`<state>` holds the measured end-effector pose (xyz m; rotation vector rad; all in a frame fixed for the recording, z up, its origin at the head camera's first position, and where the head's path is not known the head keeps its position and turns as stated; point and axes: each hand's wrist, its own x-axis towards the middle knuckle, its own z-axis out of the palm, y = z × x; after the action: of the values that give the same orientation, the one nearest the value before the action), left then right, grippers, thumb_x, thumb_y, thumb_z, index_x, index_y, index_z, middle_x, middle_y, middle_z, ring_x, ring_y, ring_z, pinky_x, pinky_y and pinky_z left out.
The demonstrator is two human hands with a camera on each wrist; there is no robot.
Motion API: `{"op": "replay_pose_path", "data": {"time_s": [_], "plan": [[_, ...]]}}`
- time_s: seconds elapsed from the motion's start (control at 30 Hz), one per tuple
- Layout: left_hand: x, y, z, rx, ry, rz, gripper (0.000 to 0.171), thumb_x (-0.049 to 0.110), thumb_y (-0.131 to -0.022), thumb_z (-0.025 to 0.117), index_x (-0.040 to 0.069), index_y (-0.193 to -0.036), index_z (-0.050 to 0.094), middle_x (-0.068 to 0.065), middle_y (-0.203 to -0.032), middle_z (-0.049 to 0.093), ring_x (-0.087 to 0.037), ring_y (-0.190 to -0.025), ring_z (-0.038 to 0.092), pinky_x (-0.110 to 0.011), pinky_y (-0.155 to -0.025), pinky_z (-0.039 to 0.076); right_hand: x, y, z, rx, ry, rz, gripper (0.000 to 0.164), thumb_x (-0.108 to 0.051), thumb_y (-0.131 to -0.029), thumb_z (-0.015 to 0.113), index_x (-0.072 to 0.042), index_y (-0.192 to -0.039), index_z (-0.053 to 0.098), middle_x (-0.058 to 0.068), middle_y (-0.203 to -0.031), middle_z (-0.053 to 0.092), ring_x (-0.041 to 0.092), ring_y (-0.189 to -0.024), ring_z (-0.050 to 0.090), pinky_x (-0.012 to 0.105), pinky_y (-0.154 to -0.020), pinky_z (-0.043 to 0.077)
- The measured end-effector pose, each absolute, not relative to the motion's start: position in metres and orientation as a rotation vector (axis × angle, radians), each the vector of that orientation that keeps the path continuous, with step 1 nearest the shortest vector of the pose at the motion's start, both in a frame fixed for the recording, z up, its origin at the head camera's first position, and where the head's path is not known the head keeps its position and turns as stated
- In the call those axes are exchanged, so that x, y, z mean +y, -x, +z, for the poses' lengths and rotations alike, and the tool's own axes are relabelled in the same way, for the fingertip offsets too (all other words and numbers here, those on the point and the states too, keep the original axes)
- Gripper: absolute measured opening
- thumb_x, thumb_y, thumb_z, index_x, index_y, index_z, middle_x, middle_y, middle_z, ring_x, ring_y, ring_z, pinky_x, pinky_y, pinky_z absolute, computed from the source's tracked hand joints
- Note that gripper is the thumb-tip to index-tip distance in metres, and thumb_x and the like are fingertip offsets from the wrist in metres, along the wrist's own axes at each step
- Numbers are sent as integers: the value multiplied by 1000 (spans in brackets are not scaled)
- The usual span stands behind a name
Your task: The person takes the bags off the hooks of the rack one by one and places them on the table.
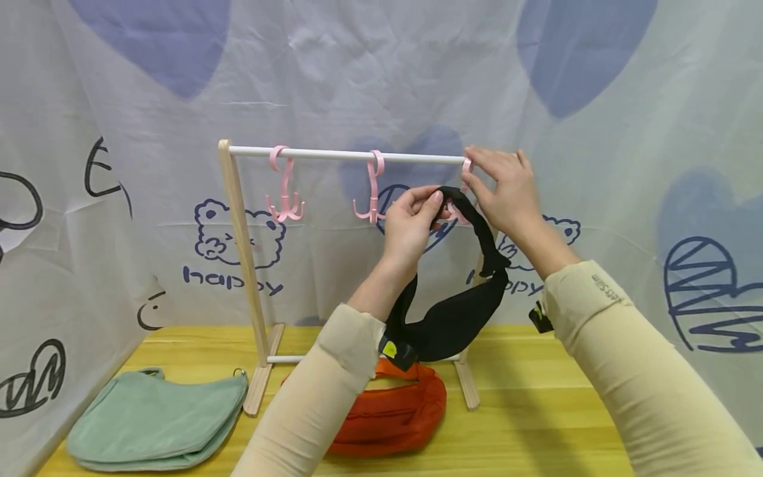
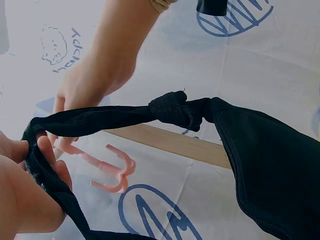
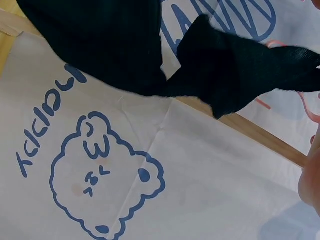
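A black zippered bag (image 1: 459,318) hangs by its knotted strap (image 1: 483,235) from my left hand (image 1: 408,225), whose thumb and fingers pinch the strap's top. Just right of it, my right hand (image 1: 507,192) holds the stem of the rightmost pink hook (image 1: 467,169) at the rod's end. In the left wrist view that hook's prongs (image 2: 120,175) show beside the strap loop, below my right hand (image 2: 97,75). The right wrist view has the black bag (image 3: 110,45) across its top, with fingertips (image 3: 311,187) at the right edge.
Two more pink hooks, one at left (image 1: 286,192) and one mid-rod (image 1: 373,185), hang from the white rod (image 1: 328,155) of a wooden stand (image 1: 241,245). A green bag (image 1: 155,417) and an orange bag (image 1: 393,417) lie on the yellow wood-grain table (image 1: 536,411). Behind hangs a printed cloth.
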<state>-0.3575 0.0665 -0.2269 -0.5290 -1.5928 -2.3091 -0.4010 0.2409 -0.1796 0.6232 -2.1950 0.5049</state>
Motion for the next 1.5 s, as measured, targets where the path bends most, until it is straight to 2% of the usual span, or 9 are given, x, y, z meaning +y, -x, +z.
{"op": "replay_pose_path", "data": {"time_s": [0.23,0.37,0.5,0.7,0.8,0.9,1.17,1.4,1.5], "plan": [[60,348,-229,-1599,552,-2295,25,8,-105,62,-5,-126,65,-26,-113,72,-9,-78,69,-24,-75,55,244,398,-185,-2213,-616,514,56,-25,-103,67,-9,-154,51,12,-154,54,35,-145,46,54,-128,11],[55,343,-230,-1630,546,-2280,25,10,-105,62,-3,-126,65,-25,-111,73,-8,-81,69,-24,-78,55,245,397,-188,-2104,-664,600,52,-22,-102,70,-6,-149,56,12,-151,56,34,-144,49,51,-128,16],[52,339,-231,-1637,524,-2304,25,11,-105,62,-2,-126,65,-18,-109,74,-9,-82,69,-24,-80,56,249,393,-197,-1940,-716,665,41,-15,-100,71,-3,-139,65,11,-147,61,32,-140,53,43,-125,27],[47,336,-233,-1598,517,-2346,25,8,-105,62,-4,-126,65,-16,-109,74,-9,-79,69,-23,-77,56,255,382,-215,-1805,-734,742,31,-6,-98,71,0,-128,71,16,-129,67,31,-123,62,36,-109,46],[45,335,-235,-1591,524,-2351,25,9,-105,62,-4,-127,65,-21,-111,73,-9,-80,69,-25,-79,56,259,375,-226,-1803,-734,787,30,-4,-98,71,1,-127,71,17,-125,67,29,-110,65,31,-98,51],[42,333,-236,-1607,520,-2341,26,11,-105,62,-3,-127,65,-24,-114,71,-9,-81,69,-29,-83,57,260,367,-237,-1813,-733,842,30,-1,-97,71,0,-127,71,16,-125,67,27,-108,66,24,-94,52],[35,330,-240,-1566,478,-2363,24,9,-105,62,-3,-125,66,-5,-100,73,-10,-80,69,-27,-78,57,260,350,-268,-1773,-746,952,32,14,-91,71,7,-122,71,22,-121,68,29,-100,66,13,-90,52],[28,325,-244,-1534,460,-2381,25,8,-105,62,-5,-126,65,0,-96,72,-10,-78,69,-25,-76,57,264,336,-298,-1743,-760,1016,37,21,-86,70,7,-120,72,20,-120,69,10,-102,65,13,-89,53],[24,321,-246,-1536,452,-2372,24,8,-105,62,-4,-126,66,-1,-97,73,-10,-79,69,-26,-77,57,266,330,-310,-1750,-778,1041,39,21,-85,71,7,-122,71,21,-121,69,10,-103,66,14,-89,54]]}}
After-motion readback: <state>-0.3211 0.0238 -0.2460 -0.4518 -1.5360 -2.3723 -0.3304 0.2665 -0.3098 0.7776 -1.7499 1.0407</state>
